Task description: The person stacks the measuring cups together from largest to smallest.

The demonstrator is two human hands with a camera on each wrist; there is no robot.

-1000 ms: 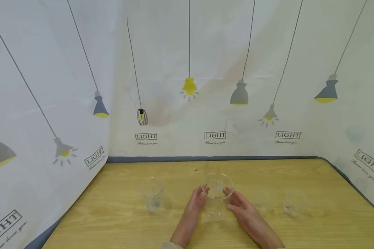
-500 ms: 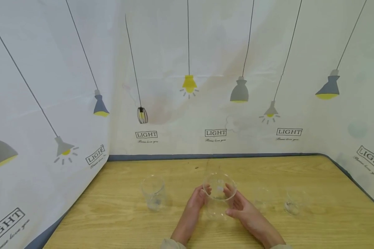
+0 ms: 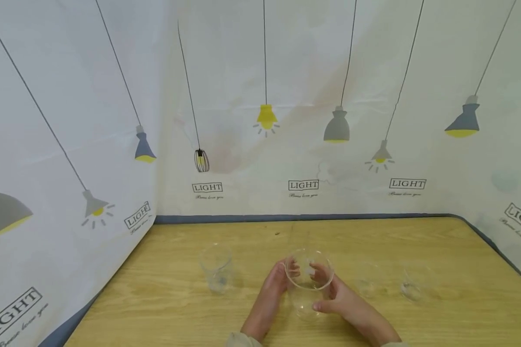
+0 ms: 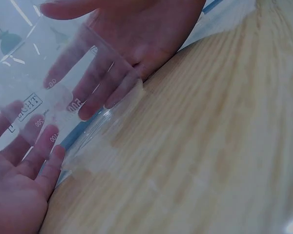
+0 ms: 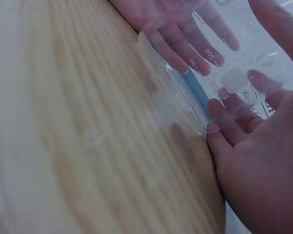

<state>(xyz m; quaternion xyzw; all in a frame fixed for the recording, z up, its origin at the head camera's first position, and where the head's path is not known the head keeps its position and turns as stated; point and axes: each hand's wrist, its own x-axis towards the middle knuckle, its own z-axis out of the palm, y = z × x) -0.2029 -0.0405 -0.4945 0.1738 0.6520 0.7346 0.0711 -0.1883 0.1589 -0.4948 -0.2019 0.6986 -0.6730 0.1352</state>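
A clear graduated beaker stands upright between both hands in the head view. My left hand holds its left side, fingers reaching round the far wall. From the right, my right hand grips it, with the thumb across the near side low down. In the left wrist view, printed marks show through the beaker, and the fingers of both hands spread along its wall. The right wrist view shows the beaker with its base close to the wooden table.
Another clear glass vessel stands to the left. Two smaller clear glass vessels, one nearer and one farther out, sit to the right. A white backdrop printed with lamps encloses the table's back and sides.
The beaker has come slightly nearer the person. The right thumb has moved in onto its near side, and the fingers of both hands reach further round it. The other vessels stay put.
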